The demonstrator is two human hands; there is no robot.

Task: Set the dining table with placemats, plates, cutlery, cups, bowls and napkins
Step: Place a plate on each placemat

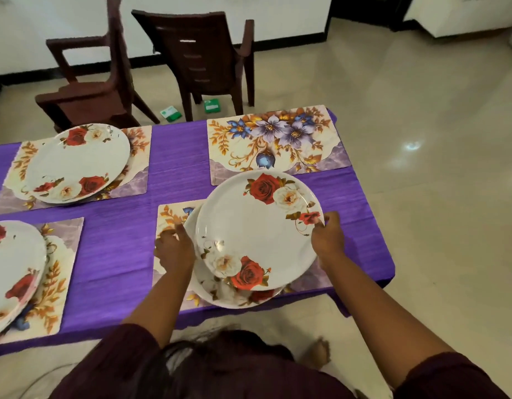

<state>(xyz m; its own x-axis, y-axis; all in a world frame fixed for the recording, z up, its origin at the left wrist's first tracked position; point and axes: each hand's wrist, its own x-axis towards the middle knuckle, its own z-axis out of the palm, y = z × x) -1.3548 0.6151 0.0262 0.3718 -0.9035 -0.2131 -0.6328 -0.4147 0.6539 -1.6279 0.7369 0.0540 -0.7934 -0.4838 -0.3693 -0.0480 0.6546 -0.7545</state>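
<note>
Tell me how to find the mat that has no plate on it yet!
Look at the purple tablecloth and go to its far right corner, nearest the brown chair. The empty placemat lies there, just beyond the plate held by both hands. Every other mat carries rose plates; this one shows all its blue and purple flowers.

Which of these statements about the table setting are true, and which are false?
1. The far right floral placemat has no plate on it. True.
2. The tablecloth is green. False: it is purple.
3. The right hand holds the rim of a white round rose-patterned plate. True.
4. That plate has nothing beneath it. False: a second rose plate shows beneath it.
5. Cups stand on the table. False: none are visible.
</note>
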